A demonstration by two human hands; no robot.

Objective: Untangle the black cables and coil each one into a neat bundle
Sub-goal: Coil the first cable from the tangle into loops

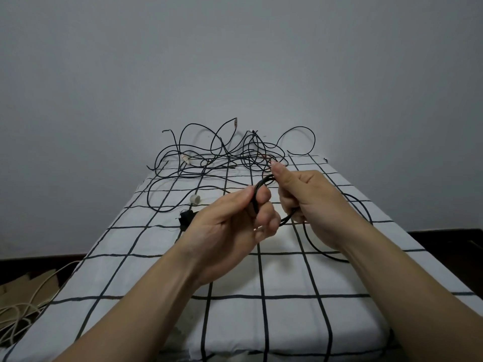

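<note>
I see the left hand (230, 218) curl its fingers round a small black cable loop (263, 183) above the checked sheet (235, 270). The right hand (308, 197) pinches it too. The tangled black cables (222, 155) lie farther back.

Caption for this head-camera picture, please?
Left hand and right hand hold a looped thin black cable over a white gridded cloth; tangled black cables lie beyond.

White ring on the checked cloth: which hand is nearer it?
Left. The left hand is just right of the white ring; the right hand is farther right still.
</note>
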